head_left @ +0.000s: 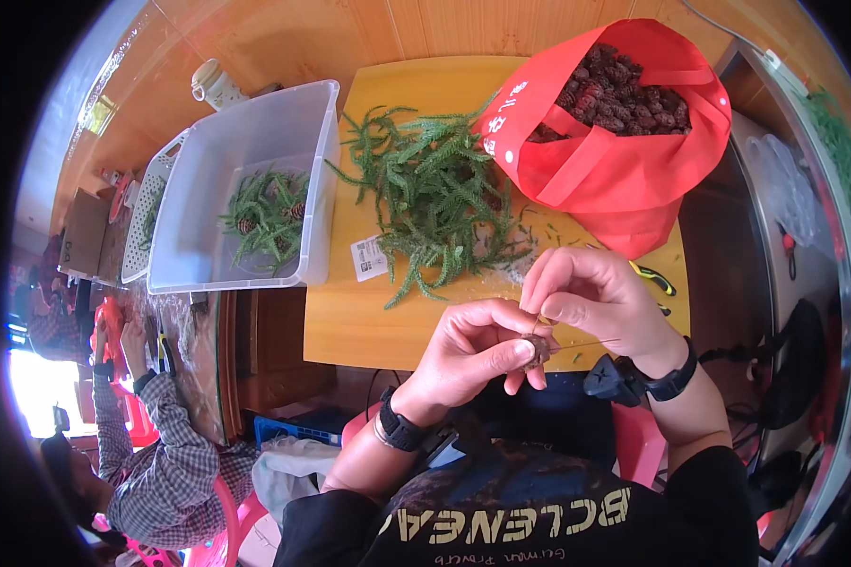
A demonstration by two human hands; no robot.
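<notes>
Down near the bottom middle of the frame, the left hand [468,354] pinches a small brown pine cone [537,351] between its thumb and fingers. The right hand [596,298] sits just above and to the right of it, with its fingertips pinched on a thin wire [586,344] that runs across by the cone. Both wrists wear dark bands. The hands are over the near edge of a yellow wooden table [350,321].

Farther up, in the middle of the frame, a pile of green spiky sprigs [430,194] lies on the table. A small white tag [369,258] lies just left of the pile. Yellow-handled pliers [654,277] peek out to the right of the right hand.

At the upper right, a red bag [624,175] stands open, full of more brown pine cones [624,94]. At the upper left, a clear plastic bin [246,180] holds a few green sprigs with cones. At the lower left, another person in a checked shirt [165,472] sits at a different table.
</notes>
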